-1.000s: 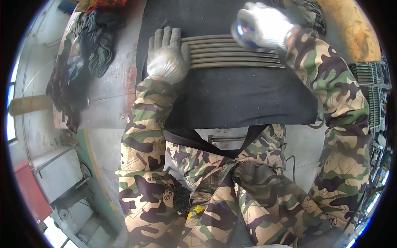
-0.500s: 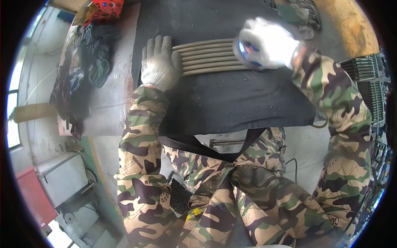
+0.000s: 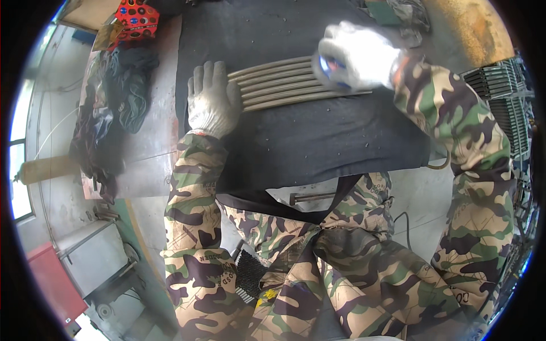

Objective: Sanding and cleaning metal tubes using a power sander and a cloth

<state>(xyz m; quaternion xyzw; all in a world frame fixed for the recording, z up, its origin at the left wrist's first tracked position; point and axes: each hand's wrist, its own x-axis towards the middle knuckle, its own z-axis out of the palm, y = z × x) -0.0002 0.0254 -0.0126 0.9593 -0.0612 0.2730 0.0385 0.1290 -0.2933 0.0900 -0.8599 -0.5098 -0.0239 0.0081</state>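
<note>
Several slim metal rods (image 3: 278, 83) lie side by side on a black cloth. My left hand (image 3: 213, 101), in a white knit glove greyed at the fingers, is spread flat over their left ends with the fingers pointing away from me. My right hand (image 3: 361, 55), also white-gloved, is curled around a round blue-and-white object (image 3: 331, 69) over the right part of the rods. That object is smeared by motion, and its exact kind cannot be made out. My right hand covers most of the rods' right ends.
The black cloth (image 3: 318, 133) covers much of the table. Crumpled dark cloths (image 3: 128, 91) lie at the left, with a red patterned box (image 3: 136, 23) behind. Stacked metal parts (image 3: 506, 108) stand at the right, near a rusty tan surface (image 3: 483, 28). A grey-green cloth (image 3: 406, 17) lies far right.
The whole view has tilted slightly, so the rods now slant upward to the right. My left hand stays on the rod ends; my right hand still holds the round object over the rods.
</note>
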